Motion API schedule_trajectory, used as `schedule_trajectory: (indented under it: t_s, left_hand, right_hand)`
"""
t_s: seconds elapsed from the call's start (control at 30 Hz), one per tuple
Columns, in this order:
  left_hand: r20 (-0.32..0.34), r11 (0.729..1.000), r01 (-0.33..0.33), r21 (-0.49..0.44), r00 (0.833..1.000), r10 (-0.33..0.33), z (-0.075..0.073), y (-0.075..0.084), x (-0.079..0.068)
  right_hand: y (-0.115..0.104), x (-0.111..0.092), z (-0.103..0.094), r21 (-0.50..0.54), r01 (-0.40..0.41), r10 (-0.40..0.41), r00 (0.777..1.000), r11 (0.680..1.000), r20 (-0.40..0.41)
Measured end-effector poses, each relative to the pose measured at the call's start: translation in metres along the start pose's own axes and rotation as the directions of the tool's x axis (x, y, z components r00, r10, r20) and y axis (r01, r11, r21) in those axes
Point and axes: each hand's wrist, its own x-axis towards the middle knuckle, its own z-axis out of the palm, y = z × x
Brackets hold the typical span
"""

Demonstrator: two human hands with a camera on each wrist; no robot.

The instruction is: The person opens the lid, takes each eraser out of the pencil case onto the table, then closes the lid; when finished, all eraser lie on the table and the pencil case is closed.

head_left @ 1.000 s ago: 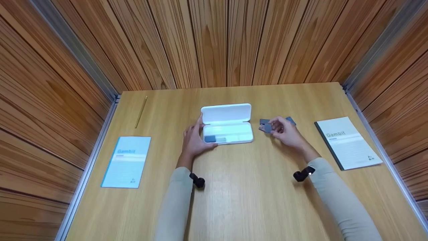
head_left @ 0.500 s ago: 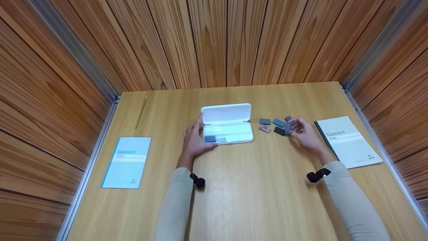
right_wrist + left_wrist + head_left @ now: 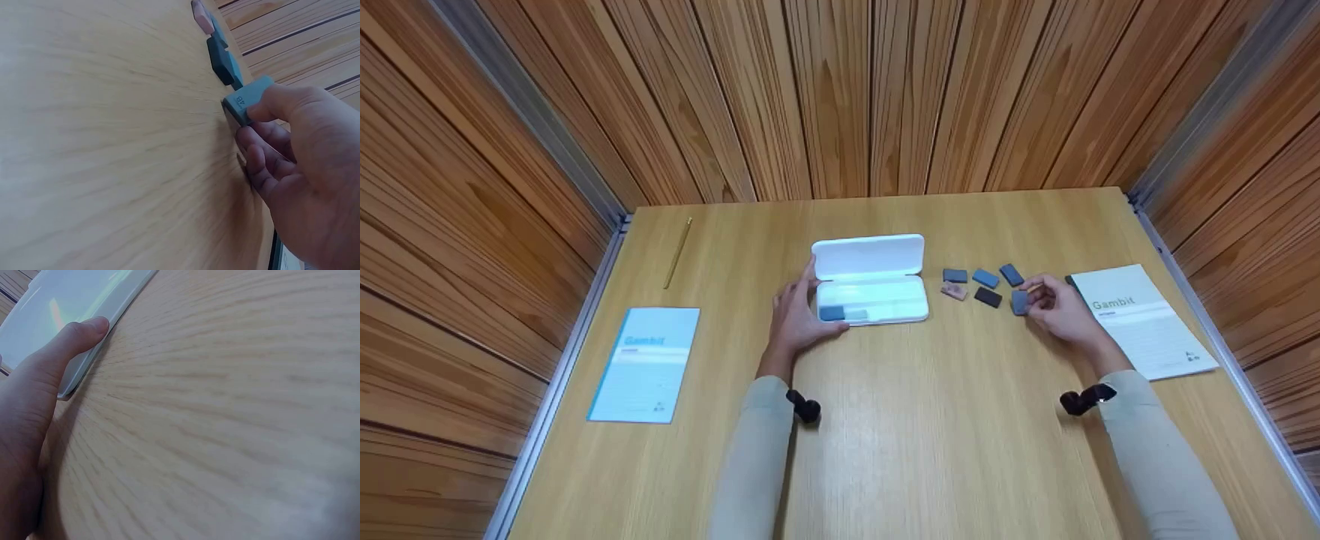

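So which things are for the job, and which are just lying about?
Seemingly in use:
open white case, held by the left hand
small block, pinched by the right hand
five blocks nearby

Seemingly lying about:
gold stick
blue-spined notebook
dark-spined notebook

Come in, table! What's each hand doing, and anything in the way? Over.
Left fingers gripping open white case. Right fingers pinching eraser marked 4B. Five more erasers nearby; seemingly no obstruction.

The wooden table (image 3: pixel 930 420) is occupied by an open case (image 3: pixel 885 296), five blocks (image 3: pixel 988 298), two notebooks (image 3: pixel 643 365) and a golden stick (image 3: pixel 678 253).
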Motion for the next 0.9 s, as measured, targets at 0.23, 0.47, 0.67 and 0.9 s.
schedule_trajectory:
  t_s: [0.23,0.47,0.67,0.9]
  left_hand:
    - [0.004,1.0,0.015,-0.013,1.0,-0.015,0.0004,-0.0005,-0.001]
    - [0.006,1.0,0.011,-0.005,1.0,-0.011,0.0007,-0.0006,-0.0014]
    - [0.004,1.0,0.0,-0.001,1.0,0.0,0.0,-0.0009,-0.0009]
    - [0.0,1.0,0.001,0.009,1.0,-0.001,0.0013,-0.0018,-0.0004]
  right_hand:
    - [0.0009,-0.0009,0.0044,0.0,-0.033,0.033,0.999,0.999,0.003]
    - [0.0031,0.0002,0.0059,-0.015,-0.03,0.031,0.999,0.999,0.011]
    - [0.0053,0.0019,0.0059,-0.026,-0.016,0.017,1.0,1.0,0.012]
    - [0.0027,0.0009,0.0052,-0.028,-0.01,0.01,1.0,1.0,-0.012]
